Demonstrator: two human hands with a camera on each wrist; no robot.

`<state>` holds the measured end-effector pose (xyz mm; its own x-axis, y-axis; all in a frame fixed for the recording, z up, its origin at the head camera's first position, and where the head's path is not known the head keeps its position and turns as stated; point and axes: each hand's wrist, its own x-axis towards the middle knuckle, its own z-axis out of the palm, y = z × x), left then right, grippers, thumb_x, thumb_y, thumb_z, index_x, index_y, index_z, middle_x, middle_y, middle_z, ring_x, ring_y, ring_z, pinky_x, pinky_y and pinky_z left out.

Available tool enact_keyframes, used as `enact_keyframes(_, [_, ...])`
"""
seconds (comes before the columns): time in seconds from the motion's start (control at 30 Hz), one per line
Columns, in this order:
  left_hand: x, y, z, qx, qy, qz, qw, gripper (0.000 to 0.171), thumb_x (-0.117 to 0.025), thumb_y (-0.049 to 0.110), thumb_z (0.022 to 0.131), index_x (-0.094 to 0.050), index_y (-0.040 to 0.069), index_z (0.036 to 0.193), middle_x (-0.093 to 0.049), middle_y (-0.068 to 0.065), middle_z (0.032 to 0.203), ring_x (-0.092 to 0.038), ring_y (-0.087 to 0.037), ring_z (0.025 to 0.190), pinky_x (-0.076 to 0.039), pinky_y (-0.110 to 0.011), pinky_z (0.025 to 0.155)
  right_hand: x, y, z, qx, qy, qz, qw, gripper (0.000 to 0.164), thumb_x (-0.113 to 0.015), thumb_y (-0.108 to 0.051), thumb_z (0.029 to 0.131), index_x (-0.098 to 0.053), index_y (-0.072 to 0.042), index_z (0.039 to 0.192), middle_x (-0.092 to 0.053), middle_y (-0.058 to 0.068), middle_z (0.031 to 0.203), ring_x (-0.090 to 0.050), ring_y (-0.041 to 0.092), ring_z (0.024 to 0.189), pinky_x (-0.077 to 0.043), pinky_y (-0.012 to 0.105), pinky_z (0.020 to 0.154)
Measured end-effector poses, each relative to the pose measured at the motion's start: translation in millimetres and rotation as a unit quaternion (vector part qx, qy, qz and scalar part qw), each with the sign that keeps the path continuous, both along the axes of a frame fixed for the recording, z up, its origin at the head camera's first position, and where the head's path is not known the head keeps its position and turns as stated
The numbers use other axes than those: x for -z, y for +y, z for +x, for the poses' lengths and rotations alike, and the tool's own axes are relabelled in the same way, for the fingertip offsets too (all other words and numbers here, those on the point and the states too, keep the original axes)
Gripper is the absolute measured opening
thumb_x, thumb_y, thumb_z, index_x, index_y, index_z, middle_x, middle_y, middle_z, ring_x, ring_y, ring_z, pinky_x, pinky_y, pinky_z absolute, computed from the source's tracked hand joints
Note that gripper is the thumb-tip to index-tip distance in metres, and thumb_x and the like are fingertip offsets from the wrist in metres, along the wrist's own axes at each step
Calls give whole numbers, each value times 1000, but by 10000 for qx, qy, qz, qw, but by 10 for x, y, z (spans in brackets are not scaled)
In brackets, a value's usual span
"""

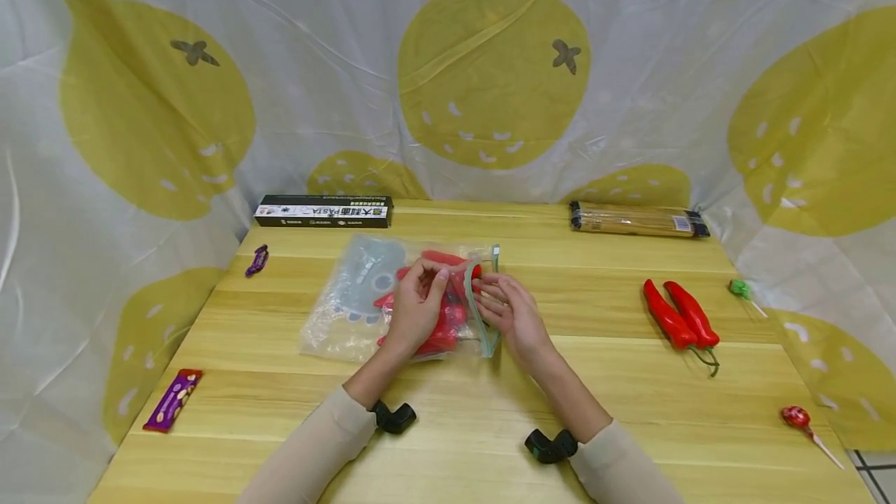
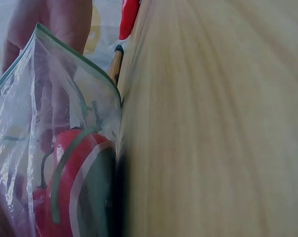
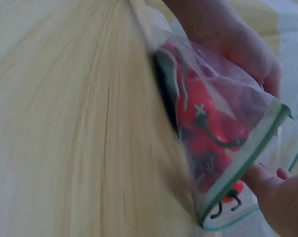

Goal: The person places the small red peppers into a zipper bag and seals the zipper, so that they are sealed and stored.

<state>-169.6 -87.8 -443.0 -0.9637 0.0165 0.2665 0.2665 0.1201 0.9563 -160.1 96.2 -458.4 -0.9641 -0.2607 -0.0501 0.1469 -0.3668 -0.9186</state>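
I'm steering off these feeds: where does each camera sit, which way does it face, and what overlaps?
Head: on the person's head, facing forward and down at the bag on the tabletop; left hand, right hand and forearms show.
Left wrist: on that wrist, low, facing across the bag; the right hand shows at its mouth.
Right wrist: on that wrist, low, facing the bag's mouth; both hands show.
Both wrist views share the bag, its red contents, and the right hand.

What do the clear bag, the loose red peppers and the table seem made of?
Clear bag: probably thin, glossy plastic; it's see-through and wrinkled. Loose red peppers: smooth, with bright highlights; perhaps plastic, perhaps real. Table: smooth wood or printed laminate, judging by its grain.
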Motion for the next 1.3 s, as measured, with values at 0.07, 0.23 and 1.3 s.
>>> enact_keyframes(0.07, [14, -1, -12, 27, -42, 73, 10000, 13, -57, 11, 98, -58, 0, 104, -66, -11, 105, -62, -19, 96, -53, -20, 84, -19, 75, 26, -23, 92, 18, 10000, 55, -32, -34, 107, -32, 12, 138, -37, 31, 145, -42, 46, 134, -36, 52, 110])
enact_keyframes(0.23, [27, -4, -21, 42, -157, 91, 9998, 15, -57, 12, 98, -59, 0, 106, -65, -11, 105, -62, -18, 101, -52, -22, 92, -78, 385, 170, 143, 479, 592, 9970, 54, -41, -33, 105, -34, 9, 137, -44, 25, 140, -40, 47, 134, -42, 51, 106])
enact_keyframes(1.3, [257, -2, -145, 71, -219, 70, 9997, 16, -57, 19, 98, -58, 5, 106, -64, -10, 108, -62, -20, 108, -51, -23, 97, -14, 2657, 1038, 2328, -138, 5854, 7765, 51, -74, -44, 84, -65, -9, 120, -63, -20, 89, -51, -17, 70, -47, 14, 57])
